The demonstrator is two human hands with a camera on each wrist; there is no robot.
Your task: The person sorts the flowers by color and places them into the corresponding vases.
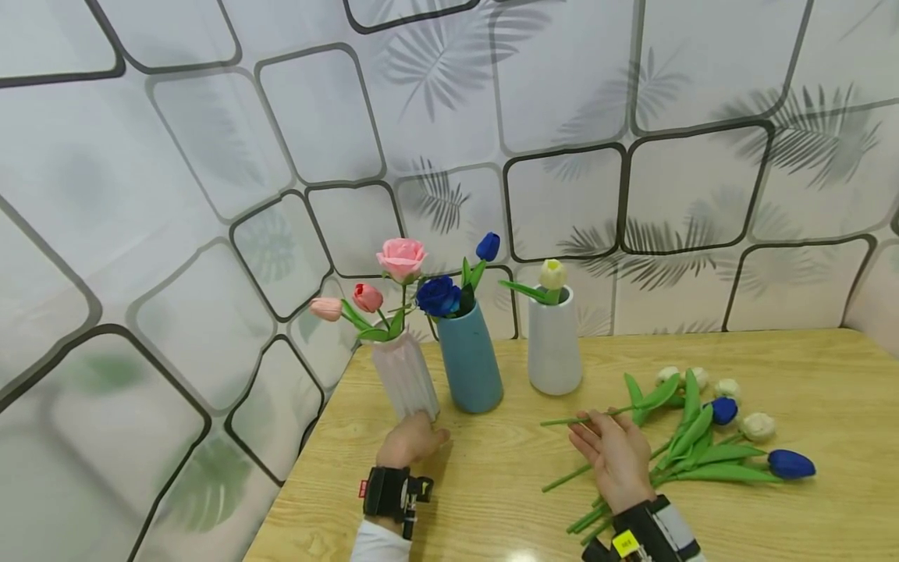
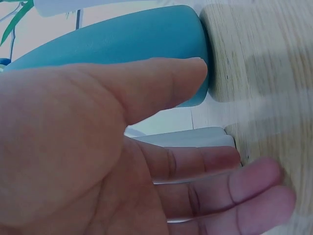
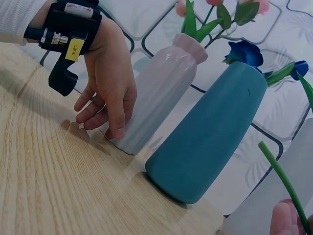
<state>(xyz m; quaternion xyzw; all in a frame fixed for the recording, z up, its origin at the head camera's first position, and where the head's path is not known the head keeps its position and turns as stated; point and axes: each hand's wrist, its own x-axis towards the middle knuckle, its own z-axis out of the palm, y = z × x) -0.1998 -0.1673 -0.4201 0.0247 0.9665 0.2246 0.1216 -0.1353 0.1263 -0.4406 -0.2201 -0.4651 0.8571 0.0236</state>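
Observation:
My left hand (image 1: 410, 441) is at the foot of the pale pink ribbed vase (image 1: 406, 375). Its fingers and thumb look straight and apart in the left wrist view, with nothing held between them; the blue-green vase (image 2: 142, 36) stands behind the thumb. Further right, my right hand (image 1: 618, 460) pinches the green stem (image 1: 558, 422) of a tulip, whose cut end points left toward the vases. Only the fingertips (image 3: 283, 218) of this hand show beside the stem in the right wrist view. Which bloom belongs to this stem is hard to make out among the leaves.
Pink flowers (image 1: 402, 259) fill the pink vase, blue ones (image 1: 438, 297) the blue-green vase (image 1: 472, 363). A white vase (image 1: 555, 351) holds one pale yellow tulip (image 1: 552, 273). White and blue tulips (image 1: 791, 464) lie on the wooden table (image 1: 829, 390). A patterned curtain (image 1: 449, 117) hangs behind.

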